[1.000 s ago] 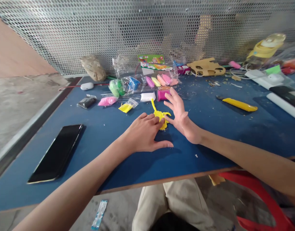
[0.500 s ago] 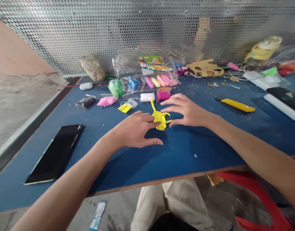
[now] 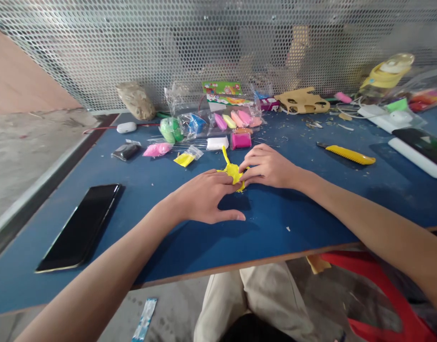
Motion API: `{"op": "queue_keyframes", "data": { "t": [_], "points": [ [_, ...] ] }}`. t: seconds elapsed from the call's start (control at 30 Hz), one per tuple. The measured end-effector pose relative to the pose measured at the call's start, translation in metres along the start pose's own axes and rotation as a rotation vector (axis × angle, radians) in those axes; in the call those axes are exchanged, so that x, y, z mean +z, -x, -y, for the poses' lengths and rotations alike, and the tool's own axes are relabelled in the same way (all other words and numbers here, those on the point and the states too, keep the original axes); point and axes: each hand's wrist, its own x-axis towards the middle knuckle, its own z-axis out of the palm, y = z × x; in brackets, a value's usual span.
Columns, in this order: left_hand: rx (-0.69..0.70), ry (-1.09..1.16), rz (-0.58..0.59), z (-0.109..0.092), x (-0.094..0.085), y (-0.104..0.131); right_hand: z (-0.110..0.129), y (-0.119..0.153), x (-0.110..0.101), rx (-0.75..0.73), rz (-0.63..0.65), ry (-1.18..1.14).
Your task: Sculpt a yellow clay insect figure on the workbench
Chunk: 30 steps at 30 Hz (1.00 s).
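A flat piece of yellow modelling clay (image 3: 233,171) lies on the blue table, with one thin strand sticking up at its far edge. From the left, my left hand (image 3: 208,196) rests stretched fingers on the clay's near left part, its thumb spread away over the table. At the clay's right side, my right hand (image 3: 271,166) has its fingertips and thumb drawn together on the edge. Those fingers cover the thin strands there. Just beyond the clay are a white block (image 3: 217,143), a magenta block (image 3: 241,140) and a yellow clay packet (image 3: 184,159).
A black phone (image 3: 80,227) lies at the left, and a yellow utility knife (image 3: 351,155) at the right. Pink clay (image 3: 157,150), a black packet (image 3: 126,150) and bagged clay sticks (image 3: 236,120) sit toward the perforated metal panel (image 3: 154,42). A bottle (image 3: 385,76) stands far right.
My right hand has moved left and its spread fingers have closed on the clay's right edge. My left hand has shifted slightly right and nearer, still on the clay.
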Motion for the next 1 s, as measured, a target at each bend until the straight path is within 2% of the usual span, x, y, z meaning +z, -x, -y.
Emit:
{"op": "queue_keyframes", "data": {
  "t": [0.27, 0.63, 0.73, 0.9, 1.0],
  "points": [
    [-0.028, -0.049, -0.01, -0.002, -0.005, 0.0, -0.001, 0.006, -0.008, -0.005, 0.015, -0.052],
    [-0.012, -0.049, -0.009, 0.0, -0.004, 0.001, 0.019, 0.009, -0.03, -0.083, 0.219, 0.138],
    [-0.013, -0.065, -0.008, 0.001, -0.006, 0.001, 0.018, 0.009, -0.031, -0.069, 0.199, 0.099],
    [-0.025, -0.103, -0.041, 0.002, -0.01, 0.002, 0.005, 0.01, -0.028, 0.007, 0.076, 0.007],
    [-0.01, -0.109, -0.042, 0.003, -0.01, 0.001, 0.0, 0.01, -0.026, 0.02, 0.064, -0.03]
  ]
}}
